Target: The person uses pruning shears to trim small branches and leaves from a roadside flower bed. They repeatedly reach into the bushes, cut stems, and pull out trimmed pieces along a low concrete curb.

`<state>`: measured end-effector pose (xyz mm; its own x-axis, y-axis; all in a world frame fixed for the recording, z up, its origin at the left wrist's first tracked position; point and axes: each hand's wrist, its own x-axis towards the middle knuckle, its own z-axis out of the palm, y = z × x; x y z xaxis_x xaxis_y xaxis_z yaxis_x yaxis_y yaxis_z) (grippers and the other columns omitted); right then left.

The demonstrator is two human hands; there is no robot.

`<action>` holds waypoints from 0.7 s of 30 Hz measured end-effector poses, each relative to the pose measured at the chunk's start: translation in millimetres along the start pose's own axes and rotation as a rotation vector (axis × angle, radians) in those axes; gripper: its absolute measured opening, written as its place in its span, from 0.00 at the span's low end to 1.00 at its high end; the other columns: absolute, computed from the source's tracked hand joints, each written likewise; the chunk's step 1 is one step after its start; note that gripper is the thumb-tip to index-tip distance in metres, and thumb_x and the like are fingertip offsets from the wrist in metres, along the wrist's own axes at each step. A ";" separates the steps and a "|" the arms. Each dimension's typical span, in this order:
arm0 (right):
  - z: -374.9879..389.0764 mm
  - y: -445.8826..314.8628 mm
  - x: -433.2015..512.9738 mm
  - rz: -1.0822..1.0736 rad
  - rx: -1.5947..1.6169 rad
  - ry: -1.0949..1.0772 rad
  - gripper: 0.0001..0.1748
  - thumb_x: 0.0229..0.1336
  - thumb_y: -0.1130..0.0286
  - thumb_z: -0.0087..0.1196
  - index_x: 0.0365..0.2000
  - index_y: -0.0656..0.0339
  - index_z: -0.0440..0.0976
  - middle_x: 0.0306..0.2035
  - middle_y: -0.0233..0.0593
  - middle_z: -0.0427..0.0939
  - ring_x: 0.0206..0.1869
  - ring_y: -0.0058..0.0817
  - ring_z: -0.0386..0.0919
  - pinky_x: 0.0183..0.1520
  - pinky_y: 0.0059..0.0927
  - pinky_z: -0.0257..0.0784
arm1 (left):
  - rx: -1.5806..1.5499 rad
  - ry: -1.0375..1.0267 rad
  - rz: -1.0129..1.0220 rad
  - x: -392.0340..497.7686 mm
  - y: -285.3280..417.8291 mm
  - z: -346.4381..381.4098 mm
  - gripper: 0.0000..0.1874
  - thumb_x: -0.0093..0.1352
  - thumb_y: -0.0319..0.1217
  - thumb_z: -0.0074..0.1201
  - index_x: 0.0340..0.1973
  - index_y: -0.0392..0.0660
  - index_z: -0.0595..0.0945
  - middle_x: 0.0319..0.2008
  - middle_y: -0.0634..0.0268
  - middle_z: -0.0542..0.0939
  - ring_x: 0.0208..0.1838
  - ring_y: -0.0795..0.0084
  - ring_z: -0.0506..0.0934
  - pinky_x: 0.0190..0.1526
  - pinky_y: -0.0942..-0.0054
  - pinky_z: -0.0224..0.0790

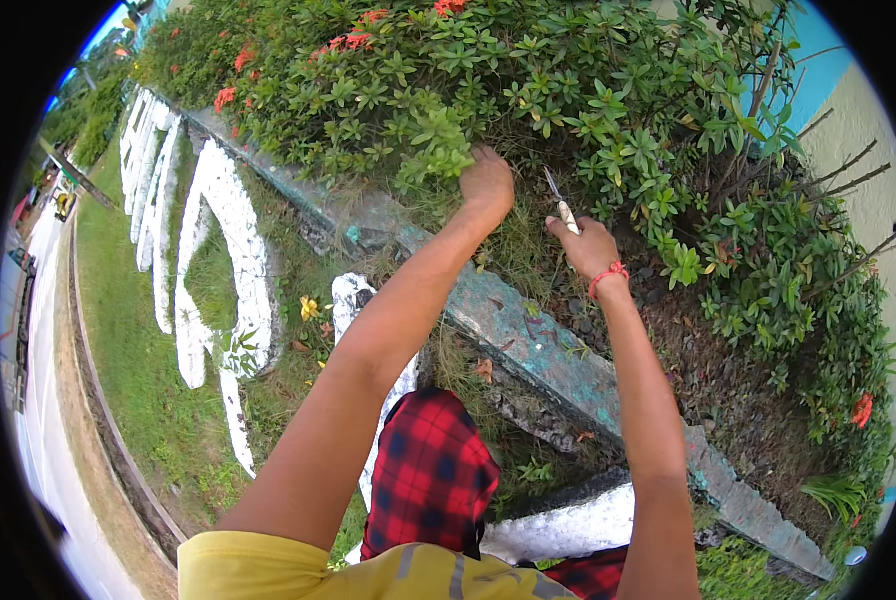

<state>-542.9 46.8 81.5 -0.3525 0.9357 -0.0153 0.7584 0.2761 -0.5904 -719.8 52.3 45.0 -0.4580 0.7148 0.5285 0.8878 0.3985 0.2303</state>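
My left hand [487,181] is at the lower edge of a flowering shrub [485,67], curled around a light-green leafy sprig [436,142]. Leaves hide some of its fingertips. In my right hand [590,246] is a small knife with a pale handle [567,217]. Its narrow metal blade [552,184] points up towards the shrub's base, apart from my left hand. Dry, thin grass [519,232] grows between and below both hands.
A weathered concrete curb [523,315] runs diagonally beneath my forearms. White-painted raised shapes [241,240] stand on the grassy slope [125,360] at left, above a road [46,300]. Bare branches [853,165] jut out near a painted wall [864,225] at right.
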 end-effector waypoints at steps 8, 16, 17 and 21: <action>20.9 -24.9 89.9 -0.011 -0.193 -0.192 0.37 0.38 0.35 0.53 0.14 0.67 0.73 0.14 0.43 0.73 0.19 0.34 0.73 0.29 0.35 0.68 | -0.229 -0.007 0.166 -17.9 -43.8 -4.8 0.16 0.54 0.26 0.53 0.40 0.41 0.80 0.41 0.53 0.76 0.47 0.56 0.69 0.49 0.62 0.58; 15.6 -58.9 82.8 -0.041 -0.227 -0.211 0.40 0.39 0.39 0.55 0.37 0.71 0.74 0.40 0.54 0.75 0.43 0.46 0.75 0.47 0.35 0.69 | -0.282 -0.022 0.154 -18.7 -59.8 -6.4 0.18 0.52 0.24 0.54 0.40 0.43 0.80 0.42 0.56 0.75 0.48 0.56 0.68 0.49 0.61 0.59; 11.3 -53.4 78.8 -0.059 -0.242 -0.177 0.40 0.39 0.38 0.54 0.36 0.70 0.74 0.39 0.52 0.76 0.41 0.46 0.75 0.47 0.35 0.69 | -0.275 -0.026 0.166 -16.7 -61.7 -7.3 0.18 0.52 0.24 0.54 0.40 0.43 0.80 0.42 0.56 0.75 0.48 0.56 0.68 0.49 0.61 0.59; -22.1 -39.9 30.1 -0.043 -0.207 -0.335 0.39 0.43 0.39 0.52 0.35 0.71 0.74 0.36 0.56 0.76 0.38 0.48 0.76 0.44 0.39 0.69 | -0.243 -0.366 0.259 -10.7 -82.1 -16.7 0.19 0.57 0.32 0.55 0.45 0.43 0.78 0.48 0.54 0.73 0.56 0.55 0.65 0.58 0.59 0.55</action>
<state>-571.6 68.8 122.5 -0.5196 0.8083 -0.2770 0.8216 0.3837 -0.4215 -787.0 2.3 34.2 -0.1687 0.9444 0.2823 0.9396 0.0675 0.3356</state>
